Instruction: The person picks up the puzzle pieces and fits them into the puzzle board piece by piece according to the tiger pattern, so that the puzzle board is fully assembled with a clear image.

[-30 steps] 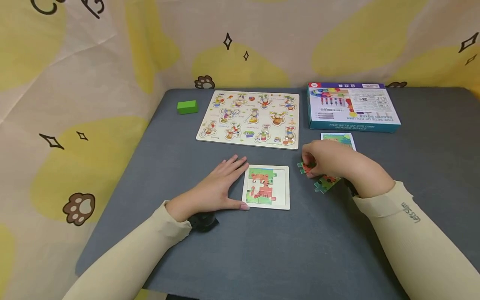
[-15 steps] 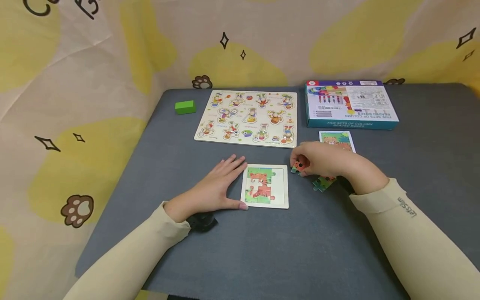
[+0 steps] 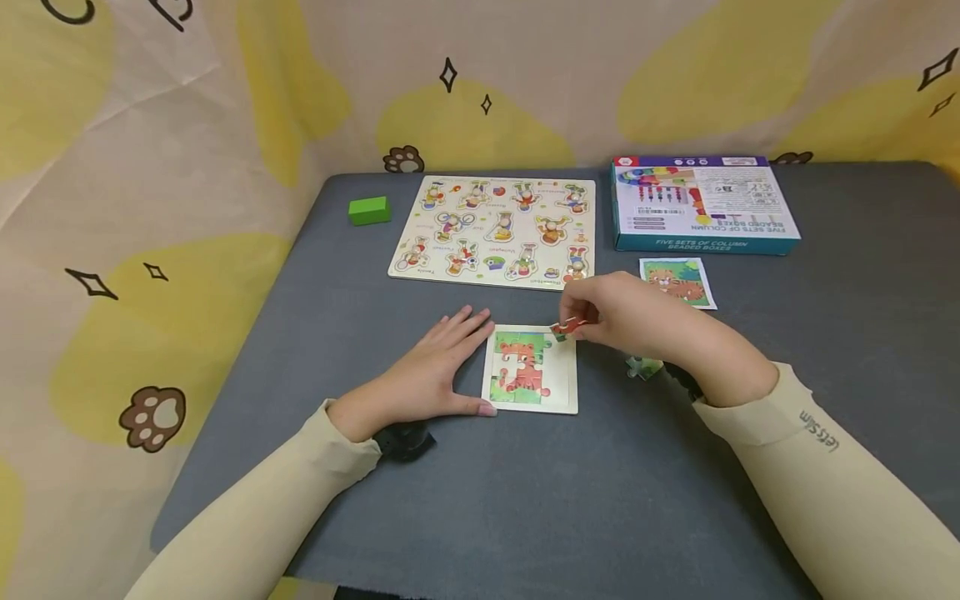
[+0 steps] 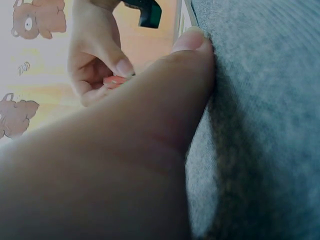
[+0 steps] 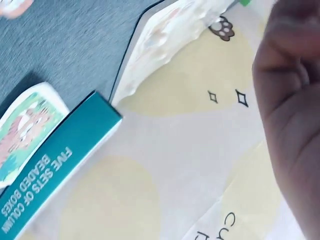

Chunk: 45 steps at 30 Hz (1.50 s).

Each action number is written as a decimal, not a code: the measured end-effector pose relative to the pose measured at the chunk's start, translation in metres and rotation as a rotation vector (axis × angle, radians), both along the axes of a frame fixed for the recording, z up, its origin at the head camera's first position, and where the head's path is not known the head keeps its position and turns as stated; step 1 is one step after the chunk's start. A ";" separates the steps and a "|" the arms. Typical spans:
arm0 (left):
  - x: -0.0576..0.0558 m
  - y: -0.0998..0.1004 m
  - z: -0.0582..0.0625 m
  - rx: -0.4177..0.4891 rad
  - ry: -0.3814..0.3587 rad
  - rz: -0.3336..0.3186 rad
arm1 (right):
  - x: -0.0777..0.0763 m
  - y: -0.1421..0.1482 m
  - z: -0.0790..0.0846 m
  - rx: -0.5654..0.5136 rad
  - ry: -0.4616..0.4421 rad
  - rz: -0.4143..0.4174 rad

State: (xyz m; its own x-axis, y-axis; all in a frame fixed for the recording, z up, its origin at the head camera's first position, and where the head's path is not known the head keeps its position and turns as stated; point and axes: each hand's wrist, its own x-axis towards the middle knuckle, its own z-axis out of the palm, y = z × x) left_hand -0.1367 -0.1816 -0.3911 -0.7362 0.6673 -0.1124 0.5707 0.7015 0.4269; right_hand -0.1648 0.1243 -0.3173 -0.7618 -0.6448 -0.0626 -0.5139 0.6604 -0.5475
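My left hand (image 3: 427, 375) lies with spread, straight fingers along the left edge of a small white puzzle tray (image 3: 566, 383), thumb and fingertips at its frame. Joined jigsaw pieces (image 3: 523, 371) with an orange tiger on green fill the tray's left part; its right strip shows bare white. Over the tray's upper right corner, my right hand (image 3: 618, 312) pinches an orange and green jigsaw piece (image 3: 567, 327) between thumb and fingers. In the left wrist view the piece (image 4: 115, 81) shows as a thin red edge in the pinch. Another jigsaw piece (image 3: 643, 367) lies beside the right wrist, partly covered.
A tiger picture card (image 3: 678, 283) lies behind the right hand. Farther back stand a flat board with cartoon figures (image 3: 491, 233), a box of beaded columns (image 3: 705, 208) and a green block (image 3: 369, 211). A patterned cloth (image 3: 510, 83) hangs behind the grey table (image 3: 487, 508).
My right hand has picked up the jigsaw piece from the table and moved left with it, over the tray's upper right corner. The left hand stays at the tray.
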 end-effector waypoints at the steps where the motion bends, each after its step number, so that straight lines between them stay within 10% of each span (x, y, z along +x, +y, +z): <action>1: 0.000 0.000 0.000 -0.002 -0.002 0.002 | 0.000 -0.001 -0.001 -0.019 0.001 0.001; 10: 0.000 0.000 0.000 -0.007 -0.002 0.003 | -0.001 -0.008 -0.005 -0.154 0.036 -0.024; 19: 0.000 0.001 0.001 -0.018 -0.011 0.008 | 0.000 -0.012 -0.008 -0.114 -0.115 -0.057; 27: 0.000 0.002 0.001 -0.013 0.016 -0.001 | -0.001 -0.013 -0.013 -0.064 -0.017 -0.009; 45: 0.001 0.001 0.001 -0.011 0.007 0.002 | 0.007 -0.031 -0.031 0.085 -0.137 -0.053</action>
State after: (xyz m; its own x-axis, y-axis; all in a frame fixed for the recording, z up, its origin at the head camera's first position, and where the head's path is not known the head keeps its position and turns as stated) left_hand -0.1358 -0.1805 -0.3900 -0.7386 0.6642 -0.1150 0.5717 0.7076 0.4152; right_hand -0.1578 0.0935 -0.3480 -0.7754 -0.5915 -0.2212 -0.4011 0.7318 -0.5510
